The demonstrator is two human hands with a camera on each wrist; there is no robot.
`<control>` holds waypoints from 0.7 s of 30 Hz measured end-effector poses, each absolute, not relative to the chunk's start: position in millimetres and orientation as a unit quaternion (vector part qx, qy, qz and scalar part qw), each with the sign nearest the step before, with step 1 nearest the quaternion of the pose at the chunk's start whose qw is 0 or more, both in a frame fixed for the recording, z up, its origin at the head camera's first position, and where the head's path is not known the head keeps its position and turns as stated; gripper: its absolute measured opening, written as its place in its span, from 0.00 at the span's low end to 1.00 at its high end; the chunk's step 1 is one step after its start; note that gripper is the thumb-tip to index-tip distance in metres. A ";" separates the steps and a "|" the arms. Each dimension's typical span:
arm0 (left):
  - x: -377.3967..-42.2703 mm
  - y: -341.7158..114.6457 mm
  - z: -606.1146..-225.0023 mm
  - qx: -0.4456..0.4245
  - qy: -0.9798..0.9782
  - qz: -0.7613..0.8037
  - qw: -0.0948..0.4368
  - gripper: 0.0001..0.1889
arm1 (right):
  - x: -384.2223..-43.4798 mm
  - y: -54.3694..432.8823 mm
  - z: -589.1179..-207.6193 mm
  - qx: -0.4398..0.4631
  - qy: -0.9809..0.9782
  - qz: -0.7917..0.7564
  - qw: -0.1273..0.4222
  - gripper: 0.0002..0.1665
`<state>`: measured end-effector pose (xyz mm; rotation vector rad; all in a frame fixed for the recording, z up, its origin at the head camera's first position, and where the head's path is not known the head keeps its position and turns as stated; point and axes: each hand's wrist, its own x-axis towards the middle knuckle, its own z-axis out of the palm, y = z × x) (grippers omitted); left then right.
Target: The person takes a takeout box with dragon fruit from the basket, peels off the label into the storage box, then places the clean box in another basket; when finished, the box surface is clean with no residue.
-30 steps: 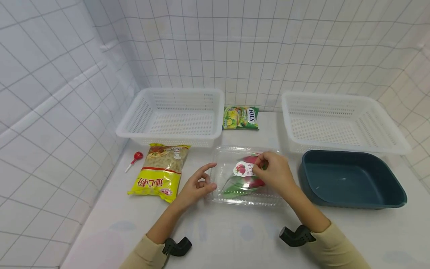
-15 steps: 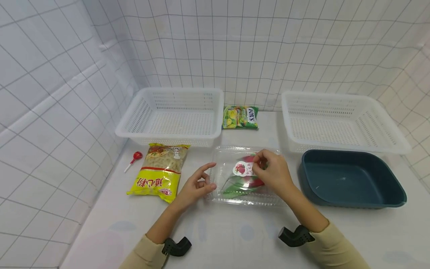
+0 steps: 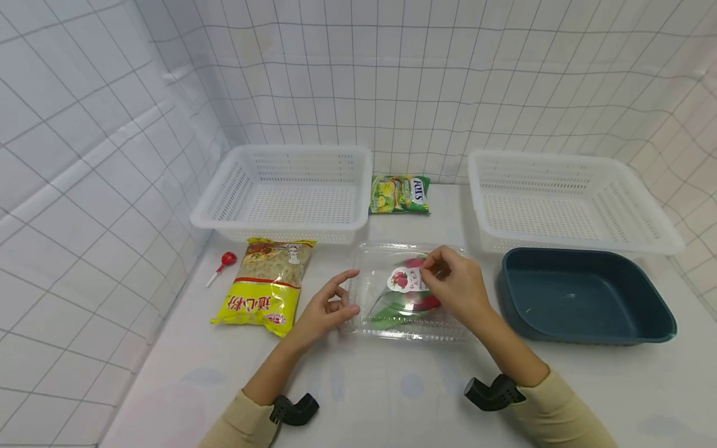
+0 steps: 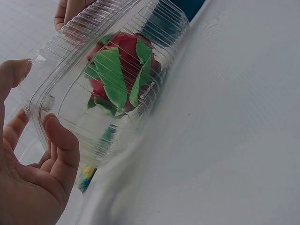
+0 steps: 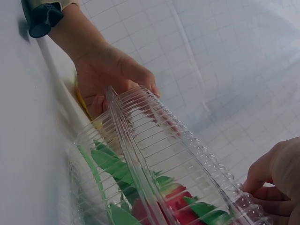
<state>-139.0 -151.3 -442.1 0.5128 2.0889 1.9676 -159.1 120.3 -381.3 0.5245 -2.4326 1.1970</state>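
A clear plastic clamshell box (image 3: 372,258) lies on the table with a red and green dragon fruit (image 4: 123,70) inside. On its lid is a white sticker (image 3: 400,280) printed with red fruit. My right hand (image 3: 458,286) is over the lid's right part, thumb and index finger pinching the sticker's right edge. At the box's left side, my left hand (image 3: 325,314) has its index finger and thumb spread apart, their tips touching the rim. In the left wrist view, that hand's other fingers bend loosely beside the box.
A yellow pasta bag (image 3: 266,289) and a red lollipop (image 3: 226,260) lie left. Behind stand two white baskets, the left basket (image 3: 282,231) and right basket (image 3: 582,242), with a green candy bag (image 3: 399,194) between. A dark blue basin (image 3: 588,305) sits right.
The hands have barely moved. Slightly more of the sticker's right end shows beside the right fingertips. The box stays in place.
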 end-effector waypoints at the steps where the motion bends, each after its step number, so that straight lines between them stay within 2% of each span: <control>1: -138.9 -151.4 -442.0 0.174 0.712 0.671 0.114 0.33 | -159.0 120.2 -381.4 0.189 -0.863 0.427 0.192 0.10; 9: -138.3 -150.9 -441.6 0.177 0.711 0.671 0.114 0.33 | -157.7 120.1 -380.1 0.194 -0.844 0.458 0.200 0.10; 21: -139.0 -150.9 -442.9 0.185 0.708 0.672 0.111 0.33 | -158.4 126.1 -374.3 0.171 -0.835 0.492 0.177 0.07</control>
